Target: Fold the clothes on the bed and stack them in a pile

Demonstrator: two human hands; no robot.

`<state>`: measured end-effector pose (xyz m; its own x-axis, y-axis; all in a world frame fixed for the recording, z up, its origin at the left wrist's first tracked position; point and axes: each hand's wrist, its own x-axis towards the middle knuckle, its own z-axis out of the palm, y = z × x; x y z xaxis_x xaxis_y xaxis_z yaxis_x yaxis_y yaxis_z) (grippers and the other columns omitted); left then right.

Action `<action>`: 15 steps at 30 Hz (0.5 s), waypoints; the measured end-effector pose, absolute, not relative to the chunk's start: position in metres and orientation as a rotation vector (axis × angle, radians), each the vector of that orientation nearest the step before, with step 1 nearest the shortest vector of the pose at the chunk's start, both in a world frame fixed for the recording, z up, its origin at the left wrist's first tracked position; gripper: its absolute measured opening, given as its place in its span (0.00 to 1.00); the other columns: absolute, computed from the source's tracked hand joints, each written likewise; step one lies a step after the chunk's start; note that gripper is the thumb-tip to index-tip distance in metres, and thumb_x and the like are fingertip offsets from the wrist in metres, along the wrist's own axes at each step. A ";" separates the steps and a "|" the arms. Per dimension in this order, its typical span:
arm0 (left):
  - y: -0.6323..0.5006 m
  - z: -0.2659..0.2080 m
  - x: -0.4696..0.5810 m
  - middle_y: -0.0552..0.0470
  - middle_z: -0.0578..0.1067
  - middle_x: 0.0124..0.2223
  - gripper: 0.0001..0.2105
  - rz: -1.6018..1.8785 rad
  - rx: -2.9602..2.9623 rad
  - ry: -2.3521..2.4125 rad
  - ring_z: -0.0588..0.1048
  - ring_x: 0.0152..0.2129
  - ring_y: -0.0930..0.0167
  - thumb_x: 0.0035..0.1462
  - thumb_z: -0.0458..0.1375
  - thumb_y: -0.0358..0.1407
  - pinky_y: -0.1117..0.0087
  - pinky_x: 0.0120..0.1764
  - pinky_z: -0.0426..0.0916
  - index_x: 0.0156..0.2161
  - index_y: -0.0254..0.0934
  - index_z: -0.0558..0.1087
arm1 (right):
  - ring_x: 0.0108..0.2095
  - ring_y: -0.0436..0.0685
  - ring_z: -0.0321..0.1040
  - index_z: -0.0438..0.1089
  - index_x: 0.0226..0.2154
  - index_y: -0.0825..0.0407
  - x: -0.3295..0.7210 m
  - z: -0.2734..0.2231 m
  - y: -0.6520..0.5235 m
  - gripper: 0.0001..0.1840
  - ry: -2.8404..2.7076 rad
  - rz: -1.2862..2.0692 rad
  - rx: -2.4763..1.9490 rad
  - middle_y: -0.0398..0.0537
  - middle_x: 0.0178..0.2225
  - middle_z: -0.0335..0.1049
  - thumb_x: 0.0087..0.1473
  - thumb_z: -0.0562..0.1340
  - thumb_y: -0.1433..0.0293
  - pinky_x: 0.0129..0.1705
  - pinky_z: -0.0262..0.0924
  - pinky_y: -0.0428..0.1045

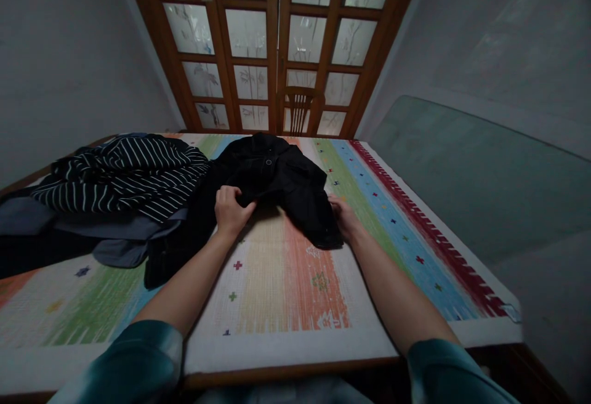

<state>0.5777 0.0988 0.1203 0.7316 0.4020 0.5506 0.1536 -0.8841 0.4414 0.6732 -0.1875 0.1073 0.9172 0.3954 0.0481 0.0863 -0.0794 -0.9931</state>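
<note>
Left hand: you pinch the black garment by its near edge
Right hand: closed on its right edge, fingertips hidden
Striped garment: heaped just left

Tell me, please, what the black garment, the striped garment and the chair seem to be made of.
Black garment: probably sturdy woven cloth, matte; it holds stiff folds. Striped garment: softer, matte fabric, perhaps knit; it slumps in loose creases. Chair: likely brown wood, by colour and slats; sheen unclear.

A wooden chair stands before glass-paned doors.
</note>
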 end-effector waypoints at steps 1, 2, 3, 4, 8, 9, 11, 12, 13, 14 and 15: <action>0.098 0.124 0.577 0.45 0.71 0.37 0.11 0.914 2.560 0.498 0.70 0.38 0.61 0.51 0.59 0.43 0.62 0.42 0.64 0.36 0.38 0.69 | 0.42 0.61 0.73 0.68 0.48 0.50 0.669 0.112 -0.191 0.24 -0.370 0.348 -1.585 0.48 0.41 0.76 0.49 0.57 0.59 0.43 0.66 0.54; 0.098 0.127 0.575 0.47 0.71 0.33 0.11 0.872 2.562 0.537 0.71 0.35 0.62 0.52 0.59 0.45 0.63 0.40 0.63 0.34 0.39 0.68 | 0.42 0.61 0.73 0.66 0.51 0.49 0.664 0.116 -0.193 0.28 -0.361 0.422 -1.545 0.48 0.43 0.75 0.46 0.59 0.62 0.43 0.67 0.54; 0.098 0.130 0.573 0.49 0.70 0.30 0.11 0.820 2.572 0.549 0.71 0.33 0.63 0.52 0.58 0.46 0.65 0.37 0.62 0.31 0.40 0.67 | 0.42 0.61 0.73 0.65 0.53 0.48 0.660 0.119 -0.193 0.31 -0.367 0.497 -1.529 0.48 0.45 0.75 0.43 0.61 0.65 0.43 0.67 0.54; 0.098 0.132 0.569 0.50 0.70 0.28 0.11 0.766 2.583 0.542 0.71 0.30 0.64 0.52 0.58 0.46 0.66 0.35 0.61 0.29 0.40 0.67 | 0.43 0.61 0.73 0.65 0.54 0.48 0.656 0.121 -0.192 0.34 -0.374 0.562 -1.522 0.47 0.46 0.75 0.41 0.63 0.67 0.43 0.67 0.54; 0.079 0.135 0.546 0.51 0.71 0.22 0.14 0.395 2.453 0.381 0.71 0.23 0.67 0.53 0.57 0.45 0.69 0.29 0.57 0.22 0.39 0.66 | 0.42 0.60 0.72 0.67 0.52 0.47 0.648 0.117 -0.174 0.34 -0.364 0.613 -1.438 0.46 0.46 0.75 0.38 0.67 0.68 0.45 0.66 0.54; 0.070 0.134 0.539 0.50 0.72 0.22 0.16 0.247 2.326 0.325 0.71 0.22 0.68 0.54 0.55 0.46 0.69 0.28 0.58 0.22 0.38 0.67 | 0.43 0.60 0.72 0.68 0.51 0.47 0.647 0.114 -0.168 0.32 -0.349 0.577 -1.406 0.46 0.46 0.75 0.39 0.67 0.66 0.46 0.65 0.54; 0.048 0.129 0.528 0.48 0.74 0.25 0.18 -0.049 1.957 0.255 0.71 0.20 0.70 0.57 0.52 0.50 0.71 0.26 0.60 0.26 0.36 0.70 | 0.44 0.60 0.71 0.70 0.48 0.48 0.645 0.107 -0.157 0.26 -0.311 0.485 -1.359 0.45 0.46 0.75 0.43 0.66 0.62 0.48 0.64 0.55; 0.037 0.127 0.525 0.47 0.76 0.27 0.19 -0.151 1.745 0.267 0.71 0.20 0.71 0.57 0.52 0.52 0.71 0.25 0.61 0.30 0.36 0.71 | 0.45 0.60 0.70 0.71 0.46 0.48 0.643 0.104 -0.153 0.24 -0.291 0.432 -1.347 0.45 0.46 0.75 0.44 0.65 0.61 0.50 0.63 0.55; 0.027 0.125 0.524 0.46 0.77 0.30 0.21 -0.238 1.546 0.289 0.72 0.20 0.71 0.56 0.52 0.54 0.71 0.24 0.63 0.35 0.35 0.71 | 0.47 0.60 0.69 0.71 0.44 0.48 0.642 0.102 -0.150 0.23 -0.280 0.381 -1.339 0.45 0.46 0.75 0.44 0.64 0.60 0.51 0.62 0.55; 0.018 0.124 0.525 0.45 0.77 0.32 0.23 -0.304 1.363 0.323 0.73 0.21 0.70 0.56 0.51 0.56 0.71 0.24 0.64 0.38 0.35 0.70 | 0.48 0.60 0.69 0.72 0.44 0.48 0.641 0.100 -0.149 0.22 -0.281 0.338 -1.334 0.44 0.47 0.74 0.44 0.64 0.60 0.52 0.61 0.54; 0.012 0.123 0.530 0.44 0.77 0.33 0.26 -0.349 1.209 0.365 0.74 0.21 0.70 0.55 0.50 0.59 0.71 0.23 0.64 0.39 0.35 0.68 | 0.48 0.60 0.68 0.72 0.43 0.48 0.640 0.099 -0.148 0.22 -0.296 0.314 -1.336 0.44 0.47 0.74 0.43 0.64 0.60 0.52 0.61 0.54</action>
